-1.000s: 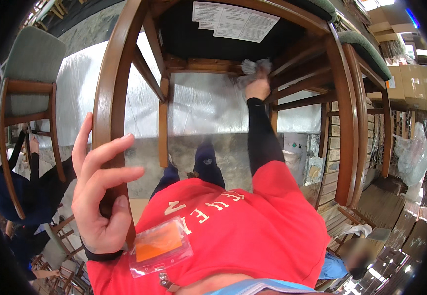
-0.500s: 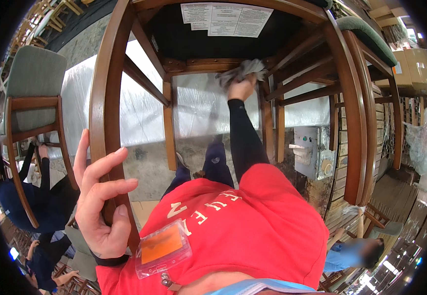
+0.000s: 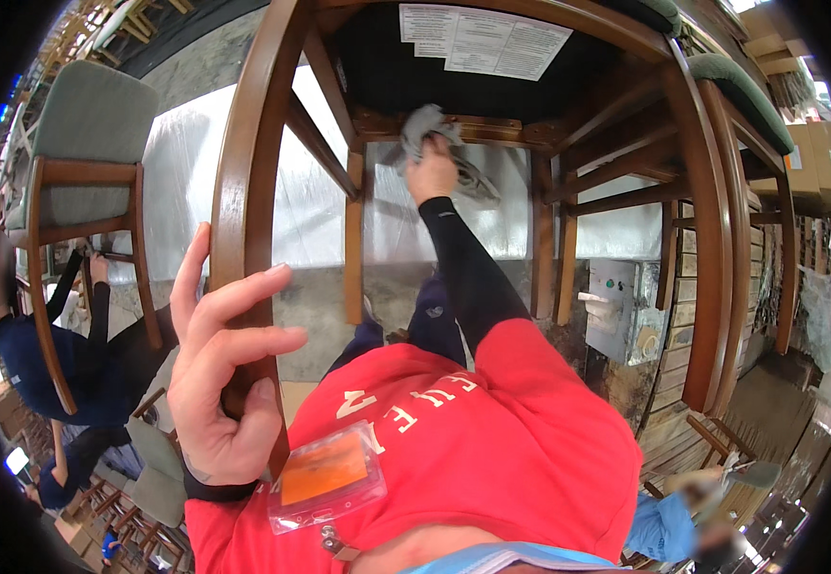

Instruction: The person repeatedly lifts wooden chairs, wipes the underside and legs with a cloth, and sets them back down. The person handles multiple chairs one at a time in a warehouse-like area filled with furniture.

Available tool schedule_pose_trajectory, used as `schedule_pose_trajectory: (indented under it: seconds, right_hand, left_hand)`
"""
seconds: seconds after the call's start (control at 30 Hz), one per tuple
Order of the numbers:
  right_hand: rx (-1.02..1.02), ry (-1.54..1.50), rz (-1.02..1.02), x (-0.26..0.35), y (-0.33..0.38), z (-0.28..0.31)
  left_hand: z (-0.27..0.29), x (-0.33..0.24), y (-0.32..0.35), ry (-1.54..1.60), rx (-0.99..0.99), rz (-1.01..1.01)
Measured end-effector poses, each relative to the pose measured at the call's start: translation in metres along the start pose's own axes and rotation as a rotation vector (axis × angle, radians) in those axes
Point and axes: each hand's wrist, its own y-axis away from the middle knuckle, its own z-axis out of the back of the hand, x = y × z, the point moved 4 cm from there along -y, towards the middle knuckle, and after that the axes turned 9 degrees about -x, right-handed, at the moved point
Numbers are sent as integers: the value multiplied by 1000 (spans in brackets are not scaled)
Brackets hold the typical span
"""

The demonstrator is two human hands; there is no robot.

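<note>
An upturned brown wooden chair [image 3: 243, 163] stands before me, its dark underside toward me and white paper labels [image 3: 492, 40] on it. My left hand [image 3: 229, 383] is closed loosely round one of its legs, fingers curled across the wood. With my right hand [image 3: 432, 175], on an outstretched arm, I press a crumpled grey cloth [image 3: 425, 124] against the chair's far rail [image 3: 492, 131]. Part of the cloth hangs down beside my wrist. The fingers under the cloth are partly hidden.
Behind the chair stretches a plastic-wrapped work surface [image 3: 444, 230]. A grey control box [image 3: 621, 311] with buttons is at right. Another chair [image 3: 95, 124] with grey upholstery stands left, a co-worker [image 3: 62, 344] beside it. More chairs and cardboard boxes [image 3: 822, 158] are on the right.
My right hand and the cloth have moved left along the far rail. The view has shifted, so the chair appears slightly farther right and higher. My left hand keeps its place on the leg.
</note>
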Motion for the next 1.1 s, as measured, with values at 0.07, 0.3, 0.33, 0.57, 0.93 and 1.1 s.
schedule_pose_trajectory:
  seconds: [0.07,0.3,0.33,0.57,0.93,1.1]
  right_hand:
    - [91,-83,-48,38,-3,-14]
    - [-4,-385,55,62,-15,-5]
    - [17,-468,32,68,-16,-4]
    - [388,84,104,73,-51,-33]
    - [-127,-443,-4,40,-26,12]
    - [3,-566,73,73,-1,-22]
  left_hand:
    - [-2,1,-2,9,7,4]
    - [1,5,1,-25,-8,-1]
    - [0,5,3,-17,-10,19]
    - [3,8,1,22,22,-7]
    - [-1,17,-3,104,42,-42]
    - [2,18,-7,97,89,-8]
